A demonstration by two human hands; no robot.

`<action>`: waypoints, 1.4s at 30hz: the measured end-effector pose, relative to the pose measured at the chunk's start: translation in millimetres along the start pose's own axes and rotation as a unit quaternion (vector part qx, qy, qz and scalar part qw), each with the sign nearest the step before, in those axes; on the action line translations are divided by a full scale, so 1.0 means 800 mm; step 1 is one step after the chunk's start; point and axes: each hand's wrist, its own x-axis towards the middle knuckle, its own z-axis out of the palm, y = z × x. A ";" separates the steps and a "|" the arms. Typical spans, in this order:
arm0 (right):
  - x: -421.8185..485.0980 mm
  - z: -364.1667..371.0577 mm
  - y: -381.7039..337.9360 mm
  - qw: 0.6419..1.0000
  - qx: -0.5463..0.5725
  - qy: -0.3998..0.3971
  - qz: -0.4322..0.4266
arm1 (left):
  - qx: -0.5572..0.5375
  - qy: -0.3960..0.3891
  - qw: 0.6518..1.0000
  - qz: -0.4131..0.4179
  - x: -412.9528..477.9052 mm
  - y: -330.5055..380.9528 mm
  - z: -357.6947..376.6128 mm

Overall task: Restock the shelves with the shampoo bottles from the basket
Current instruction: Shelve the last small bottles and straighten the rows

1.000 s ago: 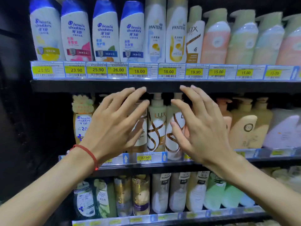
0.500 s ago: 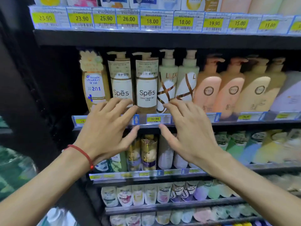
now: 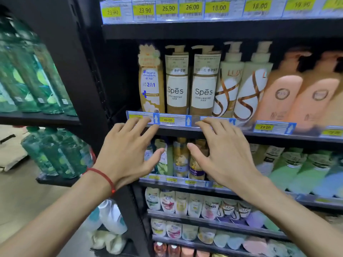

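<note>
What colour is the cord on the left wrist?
Red cord, clearest in the head view.

- A thin red cord bracelet [image 3: 104, 176] circles the wrist of your left hand [image 3: 126, 154], with a small knot on it.
- Your forearms [image 3: 297, 216] are bare.

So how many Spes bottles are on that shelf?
2 Spes bottles stand side by side: one right of the Head & Shoulders bottle, the other left of a Lux bottle. More may be hidden behind.

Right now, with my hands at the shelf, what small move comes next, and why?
Probably draw both back and look for the basket: the left hand and right hand are open, holding no bottle, and no basket shows.
</note>
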 end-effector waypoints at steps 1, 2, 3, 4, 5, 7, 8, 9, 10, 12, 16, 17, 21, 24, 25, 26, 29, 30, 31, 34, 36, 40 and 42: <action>0.000 0.003 -0.007 1.000 -0.004 -0.002 0.001 | -0.003 -0.002 1.000 -0.001 -0.006 -0.004 0.004; 0.000 0.007 -0.014 1.000 -0.008 -0.004 0.001 | -0.006 -0.006 1.000 -0.001 -0.012 -0.007 0.009; -0.003 0.014 -0.022 1.000 -0.013 -0.006 0.001 | -0.009 -0.011 1.000 0.000 -0.019 -0.010 0.017; -0.008 0.021 -0.031 1.000 -0.019 -0.008 0.002 | -0.011 -0.015 1.000 0.001 -0.027 -0.013 0.025; -0.012 0.028 -0.039 1.000 -0.027 -0.010 0.003 | -0.015 -0.022 1.000 0.004 -0.034 -0.016 0.035; -0.020 0.043 -0.056 0.999 -0.041 -0.015 0.013 | -0.023 -0.034 0.999 0.015 -0.046 -0.024 0.056; -0.024 0.050 -0.064 0.998 -0.048 -0.020 0.018 | -0.025 -0.041 0.999 0.022 -0.051 -0.027 0.064; -0.028 0.057 -0.073 0.998 -0.056 -0.027 0.022 | -0.031 -0.048 0.998 0.031 -0.058 -0.032 0.074; -0.032 0.065 -0.082 0.997 -0.062 -0.033 0.028 | -0.036 -0.058 0.997 0.038 -0.065 -0.037 0.083; -0.038 0.080 -0.097 0.996 -0.070 -0.035 0.039 | -0.045 -0.061 0.996 0.048 -0.075 -0.044 0.100; -0.050 0.106 -0.115 0.994 -0.080 -0.051 0.062 | -0.076 -0.089 0.991 0.058 -0.095 -0.046 0.128; -0.049 0.113 -0.119 0.994 -0.078 -0.052 0.064 | -0.083 -0.099 0.990 0.057 -0.096 -0.046 0.135; -0.042 0.136 -0.125 0.993 -0.063 -0.064 0.077 | -0.130 -0.111 0.985 0.024 -0.100 -0.050 0.156; -0.030 0.150 -0.119 0.993 -0.048 -0.063 0.084 | -0.214 -0.097 0.972 -0.029 -0.101 -0.041 0.172; -0.026 0.154 -0.117 0.994 -0.046 -0.062 0.082 | -0.254 -0.092 0.961 -0.057 -0.101 -0.036 0.178; -0.024 0.158 -0.115 0.994 -0.045 -0.060 0.080 | -0.297 -0.086 0.947 -0.084 -0.101 -0.032 0.185; -0.024 0.174 -0.108 0.995 -0.033 -0.065 0.066 | -0.406 -0.065 0.899 -0.147 -0.093 -0.019 0.206; -0.028 0.181 -0.106 0.995 -0.026 -0.072 0.061 | -0.432 -0.062 0.884 -0.169 -0.089 -0.014 0.212; -0.033 0.189 -0.103 0.995 -0.019 -0.082 0.060 | -0.455 -0.060 0.868 -0.192 -0.085 -0.010 0.217; -0.050 0.214 -0.092 0.991 -0.004 -0.116 0.062 | -0.509 -0.065 0.822 -0.248 -0.069 -0.003 0.236; -0.056 0.231 -0.081 0.988 0.005 -0.138 0.066 | -0.515 -0.077 0.810 -0.270 -0.059 -0.002 0.250; -0.065 0.256 -0.062 0.983 0.011 -0.170 0.061 | -0.533 -0.078 0.783 -0.311 -0.050 0.002 0.266; -0.072 0.265 -0.056 0.983 0.023 -0.175 0.054 | -0.532 -0.059 0.778 -0.329 -0.048 0.008 0.271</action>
